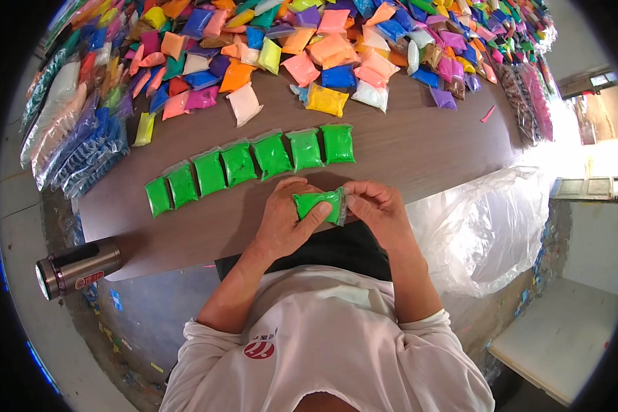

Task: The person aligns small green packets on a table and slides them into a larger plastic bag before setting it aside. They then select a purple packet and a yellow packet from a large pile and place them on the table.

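Left fingers (pixel 314 218) grip a rectangular green plastic packet (pixel 307 201), right fingers (pixel 368 188) pinch its clear edge (pixel 342 208); seven similar packets (pixel 272 154) span nine to twelve o'clock.

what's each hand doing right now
Left hand: closed, holding a green packet, thumb across it.
Right hand: closed, pinching that packet's clear end.

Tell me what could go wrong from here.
The right hand pinches the clear end of the green packet that the left hand holds, so a hard tug might split it. The left hand is also close to the row of green packets and could nudge them out of line. The metal flask near the table's corner might get knocked off.
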`<state>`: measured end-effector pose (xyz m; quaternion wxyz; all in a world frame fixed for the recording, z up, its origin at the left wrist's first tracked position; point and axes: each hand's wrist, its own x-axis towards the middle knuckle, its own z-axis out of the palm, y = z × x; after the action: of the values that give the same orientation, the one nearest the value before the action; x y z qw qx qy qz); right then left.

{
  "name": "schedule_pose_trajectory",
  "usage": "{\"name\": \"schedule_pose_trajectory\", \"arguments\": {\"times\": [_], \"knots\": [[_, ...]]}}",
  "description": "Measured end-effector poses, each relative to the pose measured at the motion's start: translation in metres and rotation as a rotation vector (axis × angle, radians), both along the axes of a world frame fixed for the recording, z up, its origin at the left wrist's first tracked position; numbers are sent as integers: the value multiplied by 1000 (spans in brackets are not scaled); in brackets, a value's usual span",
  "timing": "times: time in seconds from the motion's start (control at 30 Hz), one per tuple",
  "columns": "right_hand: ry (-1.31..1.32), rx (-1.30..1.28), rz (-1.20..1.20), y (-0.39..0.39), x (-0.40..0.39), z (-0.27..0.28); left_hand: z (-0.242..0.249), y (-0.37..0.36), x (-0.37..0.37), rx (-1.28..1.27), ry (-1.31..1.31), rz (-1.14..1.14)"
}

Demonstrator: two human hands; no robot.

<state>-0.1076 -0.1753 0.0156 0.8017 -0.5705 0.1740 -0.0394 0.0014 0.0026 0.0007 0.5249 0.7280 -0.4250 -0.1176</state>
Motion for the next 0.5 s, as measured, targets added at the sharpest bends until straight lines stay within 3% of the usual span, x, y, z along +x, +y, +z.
{"name": "schedule_pose_trajectory", "arguments": {"times": [0.3, 0.5], "knots": [[79, -452, 87, -6, 13, 15, 0, 0, 0, 38, -24, 0], [-133, -999, 123, -11, 22, 14, -1, -3, -1, 103, -82, -32]]}}
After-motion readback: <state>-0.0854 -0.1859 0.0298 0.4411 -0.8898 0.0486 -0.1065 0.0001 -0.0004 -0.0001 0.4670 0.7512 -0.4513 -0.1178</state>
